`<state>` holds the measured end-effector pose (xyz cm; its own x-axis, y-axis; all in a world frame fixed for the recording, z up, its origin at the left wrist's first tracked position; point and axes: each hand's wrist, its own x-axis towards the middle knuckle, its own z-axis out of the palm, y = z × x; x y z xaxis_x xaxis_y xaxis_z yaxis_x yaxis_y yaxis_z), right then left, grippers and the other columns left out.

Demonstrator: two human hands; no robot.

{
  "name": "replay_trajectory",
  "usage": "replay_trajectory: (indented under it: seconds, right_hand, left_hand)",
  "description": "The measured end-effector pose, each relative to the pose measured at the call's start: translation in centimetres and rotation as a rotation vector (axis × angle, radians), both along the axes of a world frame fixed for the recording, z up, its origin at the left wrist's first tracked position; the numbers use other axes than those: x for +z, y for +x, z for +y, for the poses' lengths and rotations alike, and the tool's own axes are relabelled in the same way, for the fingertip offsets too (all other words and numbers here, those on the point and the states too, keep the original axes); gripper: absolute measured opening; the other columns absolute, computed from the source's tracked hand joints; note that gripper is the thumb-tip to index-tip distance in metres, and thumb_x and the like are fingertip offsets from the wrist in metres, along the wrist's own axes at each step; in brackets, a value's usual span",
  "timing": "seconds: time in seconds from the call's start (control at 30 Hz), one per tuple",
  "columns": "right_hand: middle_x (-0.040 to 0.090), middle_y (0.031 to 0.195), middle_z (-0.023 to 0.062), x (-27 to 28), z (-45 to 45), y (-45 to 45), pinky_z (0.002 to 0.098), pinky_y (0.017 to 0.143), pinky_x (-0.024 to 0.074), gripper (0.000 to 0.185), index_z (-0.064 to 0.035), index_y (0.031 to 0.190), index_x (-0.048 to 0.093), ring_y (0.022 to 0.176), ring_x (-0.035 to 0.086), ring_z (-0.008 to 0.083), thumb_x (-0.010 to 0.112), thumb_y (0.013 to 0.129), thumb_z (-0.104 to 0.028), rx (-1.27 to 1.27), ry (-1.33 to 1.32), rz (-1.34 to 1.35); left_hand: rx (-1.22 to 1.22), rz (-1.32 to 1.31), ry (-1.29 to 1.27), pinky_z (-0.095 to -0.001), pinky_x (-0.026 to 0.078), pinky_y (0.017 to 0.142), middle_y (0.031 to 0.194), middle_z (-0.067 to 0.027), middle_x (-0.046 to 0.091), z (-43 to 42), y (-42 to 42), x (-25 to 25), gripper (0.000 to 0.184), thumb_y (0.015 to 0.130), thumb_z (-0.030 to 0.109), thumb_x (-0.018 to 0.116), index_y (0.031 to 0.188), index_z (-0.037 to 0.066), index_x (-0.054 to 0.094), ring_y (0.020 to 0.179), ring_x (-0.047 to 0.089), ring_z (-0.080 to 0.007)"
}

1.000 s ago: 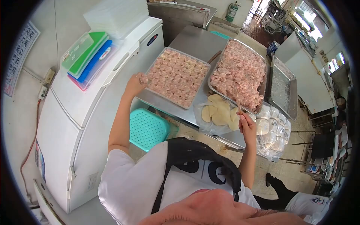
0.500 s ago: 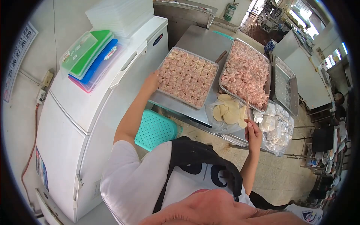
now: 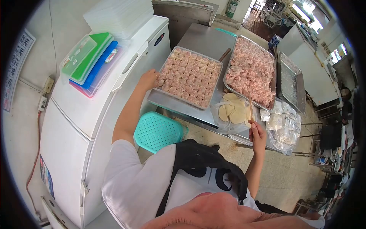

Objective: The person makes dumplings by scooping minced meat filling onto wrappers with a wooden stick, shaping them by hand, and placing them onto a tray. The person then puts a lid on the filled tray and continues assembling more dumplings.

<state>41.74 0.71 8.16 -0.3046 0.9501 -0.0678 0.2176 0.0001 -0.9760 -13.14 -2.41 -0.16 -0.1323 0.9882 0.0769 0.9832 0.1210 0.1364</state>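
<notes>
A metal tray (image 3: 182, 98) holds tight rows of meat-filled dumplings (image 3: 190, 76). At its left rim is my left hand (image 3: 148, 79), fingers bunched beside the outermost dumplings; whatever they grip is hidden. My right hand (image 3: 258, 134) is closed around a thin wooden stick (image 3: 251, 110) that points up toward the near edge of the meat tray (image 3: 225, 84). Raw ground meat (image 3: 249, 70) is heaped in that tray. Round pale wrappers (image 3: 233, 108) lie in an open plastic bag just left of the stick.
Bagged white packages (image 3: 284, 128) sit right of my right hand. An empty metal pan (image 3: 291, 78) stands beyond the meat. A wooden handle (image 3: 225, 54) rests between the trays. Left are a white chest freezer (image 3: 110, 103) with plastic lids (image 3: 89, 57) and a turquoise stool (image 3: 158, 131).
The view has shifted slightly. My left hand stays at the dumpling tray's left rim, and my right hand still holds the stick near the meat tray.
</notes>
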Motion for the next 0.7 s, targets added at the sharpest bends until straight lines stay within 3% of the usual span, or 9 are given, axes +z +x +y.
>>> replay_trajectory:
  seconds: [0.17,0.3,0.37,0.4,0.5,0.57,0.7]
  right_hand:
    - [0.045,0.061,-0.0062,-0.2,-0.6,0.8,0.018,0.044,0.027,0.028,-0.0025,0.112,0.065,0.049,0.036,0.0008,0.054,0.098,-0.025,-0.032,-0.011,-0.005]
    - [0.044,0.061,-0.0059,-0.5,-0.5,1.0,0.0178,0.042,0.0255,0.028,-0.0034,0.112,0.065,0.047,0.035,0.0012,0.051,0.099,-0.025,-0.013,0.011,-0.017]
    - [0.045,0.061,-0.0059,-0.8,-0.3,1.2,0.0182,0.043,0.0261,0.029,-0.0024,0.112,0.064,0.048,0.035,0.0011,0.053,0.099,-0.025,-0.009,-0.002,-0.003]
    - [0.045,0.06,-0.006,-0.8,-0.2,1.1,0.0186,0.043,0.0267,0.029,-0.0015,0.113,0.064,0.048,0.036,0.0011,0.054,0.098,-0.025,-0.005,-0.012,0.009]
    - [0.045,0.061,-0.0056,-0.5,-0.1,0.7,0.0187,0.043,0.0274,0.03,-0.0012,0.113,0.064,0.048,0.036,0.0013,0.054,0.098,-0.025,-0.013,-0.027,0.009]
    - [0.045,0.061,-0.0054,-0.7,0.1,0.6,0.0186,0.043,0.0277,0.03,-0.0012,0.114,0.064,0.048,0.036,0.0014,0.054,0.098,-0.025,-0.002,-0.027,0.006]
    - [0.045,0.061,-0.0052,-0.6,0.4,0.1,0.0182,0.044,0.0282,0.031,-0.0012,0.114,0.064,0.048,0.036,0.0016,0.054,0.098,-0.026,0.004,-0.04,-0.016]
  left_hand:
    - [0.06,-0.014,0.144,-0.0414,0.049,0.085,0.1,-0.0108,0.054,1.2,0.3,-0.8,0.038,0.069,0.018,0.076,0.101,0.009,0.058,0.099,0.058,-0.0319]
    - [0.1,-0.087,0.054,-0.0417,0.049,0.085,0.106,-0.0116,0.056,0.2,0.6,-0.6,0.043,0.07,0.016,0.074,0.11,0.01,0.058,0.101,0.057,-0.0326]
    - [0.054,-0.082,-0.056,-0.0437,0.047,0.093,0.119,-0.0151,0.055,-0.3,-0.2,-0.6,0.05,0.075,0.019,0.072,0.121,0.012,0.054,0.117,0.051,-0.033]
    - [0.058,-0.081,-0.056,-0.0437,0.047,0.093,0.119,-0.0151,0.055,-0.8,-0.6,-0.7,0.05,0.075,0.019,0.072,0.121,0.012,0.054,0.117,0.051,-0.033]
    - [0.07,-0.132,-0.009,-0.044,0.045,0.095,0.121,-0.0197,0.057,-2.2,-0.5,0.0,0.045,0.082,0.013,0.063,0.125,0.011,0.051,0.115,0.053,-0.0357]
    - [0.288,-0.407,0.038,-0.0421,0.044,0.098,0.118,-0.0228,0.059,-3.2,2.0,2.9,0.046,0.087,0.009,0.053,0.132,0.012,0.046,0.111,0.057,-0.0372]
    - [0.318,-0.471,-0.068,-0.0473,0.038,0.104,0.116,-0.0226,0.062,-2.9,4.1,2.5,0.047,0.091,0.012,0.046,0.138,0.011,0.04,0.108,0.059,-0.0377]
